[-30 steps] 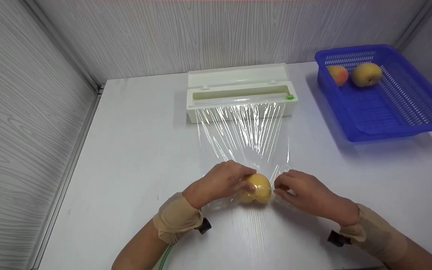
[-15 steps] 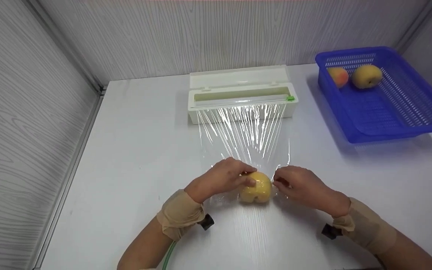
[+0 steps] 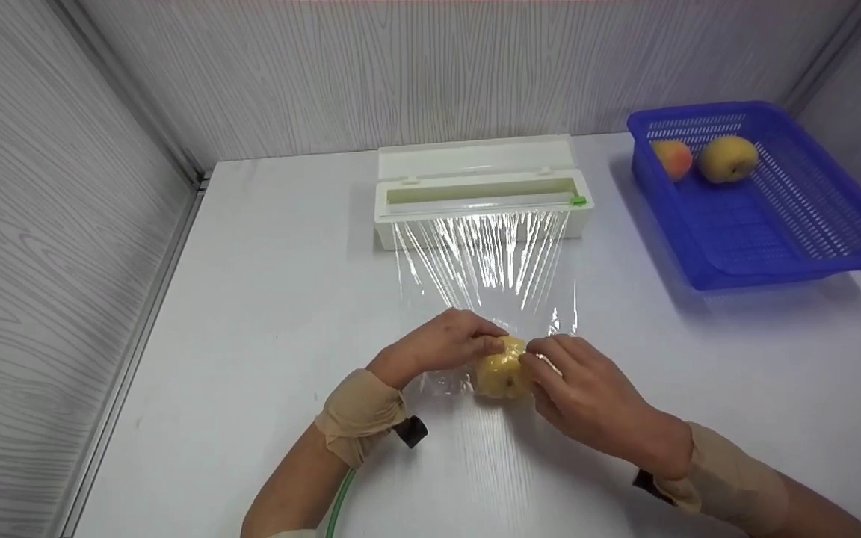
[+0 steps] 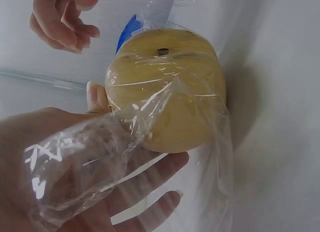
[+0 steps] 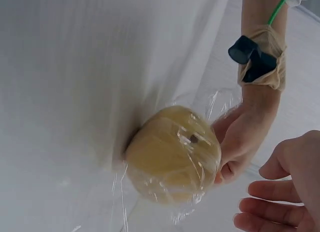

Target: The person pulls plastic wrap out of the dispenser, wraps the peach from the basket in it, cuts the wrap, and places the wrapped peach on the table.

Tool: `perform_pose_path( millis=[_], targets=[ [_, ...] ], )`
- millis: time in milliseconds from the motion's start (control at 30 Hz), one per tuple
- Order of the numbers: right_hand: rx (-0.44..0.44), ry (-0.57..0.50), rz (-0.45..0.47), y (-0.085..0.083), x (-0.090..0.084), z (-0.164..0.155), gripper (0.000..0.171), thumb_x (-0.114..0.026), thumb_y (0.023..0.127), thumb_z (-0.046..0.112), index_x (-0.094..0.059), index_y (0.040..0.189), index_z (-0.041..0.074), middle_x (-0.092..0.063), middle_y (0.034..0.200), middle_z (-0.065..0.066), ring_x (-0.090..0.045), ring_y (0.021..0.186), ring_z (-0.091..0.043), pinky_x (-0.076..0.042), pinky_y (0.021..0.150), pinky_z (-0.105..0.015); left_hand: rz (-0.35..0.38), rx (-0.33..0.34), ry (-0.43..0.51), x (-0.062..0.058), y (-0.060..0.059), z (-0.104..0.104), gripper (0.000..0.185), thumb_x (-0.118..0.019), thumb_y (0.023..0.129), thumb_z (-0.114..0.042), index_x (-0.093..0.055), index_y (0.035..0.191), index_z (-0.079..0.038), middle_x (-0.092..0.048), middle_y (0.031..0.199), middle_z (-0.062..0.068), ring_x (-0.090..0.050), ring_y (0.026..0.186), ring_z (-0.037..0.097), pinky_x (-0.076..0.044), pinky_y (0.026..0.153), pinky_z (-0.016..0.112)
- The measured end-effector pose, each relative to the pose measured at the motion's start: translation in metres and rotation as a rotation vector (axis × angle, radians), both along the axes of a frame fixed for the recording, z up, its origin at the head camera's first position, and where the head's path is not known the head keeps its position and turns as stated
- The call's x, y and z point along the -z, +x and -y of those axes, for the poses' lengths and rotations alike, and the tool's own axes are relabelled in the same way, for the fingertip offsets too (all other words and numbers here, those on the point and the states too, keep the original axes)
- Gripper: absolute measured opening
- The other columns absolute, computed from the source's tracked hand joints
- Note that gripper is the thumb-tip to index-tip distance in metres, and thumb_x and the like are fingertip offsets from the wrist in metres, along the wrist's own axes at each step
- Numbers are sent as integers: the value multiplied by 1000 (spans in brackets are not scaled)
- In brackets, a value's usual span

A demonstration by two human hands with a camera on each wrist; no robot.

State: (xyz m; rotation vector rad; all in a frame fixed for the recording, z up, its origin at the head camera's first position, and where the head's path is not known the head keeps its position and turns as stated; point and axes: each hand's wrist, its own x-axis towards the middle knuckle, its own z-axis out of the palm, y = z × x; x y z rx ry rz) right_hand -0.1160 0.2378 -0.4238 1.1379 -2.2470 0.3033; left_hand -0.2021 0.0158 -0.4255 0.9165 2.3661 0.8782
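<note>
White table (image 3: 266, 299): wrapped fruit (image 3: 500, 372) stem-up.

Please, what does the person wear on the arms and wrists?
Both forearms are bare. Each wrist has a beige stretchy band: left band, right band. A small black device sits on each band. A thin green cable runs along the left arm.

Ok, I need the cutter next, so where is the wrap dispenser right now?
In the head view the white wrap dispenser sits at the table's far middle, left of the blue basket, its film stretching toward the yellow fruit.
</note>
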Motion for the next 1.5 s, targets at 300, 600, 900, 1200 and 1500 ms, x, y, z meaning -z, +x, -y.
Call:
perform_pose_path(
  millis=[300, 600, 900, 1200, 1500],
  targets=[
    [75, 108, 48, -10, 27, 9, 69, -83, 74, 15, -53, 133, -8, -61, 124, -19, -61, 111, -33, -53, 96, -41, 42, -46, 14, 8, -10, 3, 42, -44, 105, -36, -65, 129, -9, -66, 130, 9, -59, 125, 24, -45, 108, 38],
    [139, 136, 104, -31, 37, 17, 85, -84, 76, 40, -49, 138, -6, -61, 124, -16, -59, 114, -30, -51, 101, -40, 25, -124, 25, 8, -20, 7, 39, -45, 105, -35, -65, 126, -10, -67, 125, 7, -61, 118, 22, -48, 102, 38],
    [154, 114, 145, -41, 40, 20, 76, -86, 76, 32, -50, 134, -2, -60, 124, -14, -61, 112, -30, -54, 95, -39, -868, -229, -152, -29, 7, 4, 20, -60, 96, -8, -66, 115, -8, -67, 110, 9, -61, 109, 27, -51, 98, 37],
    [72, 76, 170, -50, 35, 16, 73, -91, 68, 26, -54, 125, -1, -59, 124, -16, -60, 107, -32, -55, 86, -41, -1042, 13, -21, 0, 45, -7, 56, -71, 87, -32, -55, 130, 1, -60, 124, 11, -59, 116, 22, -49, 103, 27],
    [67, 39, 420, -62, 25, 11, 81, -88, 72, 34, -50, 135, 1, -63, 126, -15, -64, 111, -32, -54, 94, -45, -1205, -20, -220, 28, 38, -5, 69, -75, 87, -27, -47, 142, 3, -56, 133, 11, -56, 121, 21, -44, 108, 25]
  ],
)
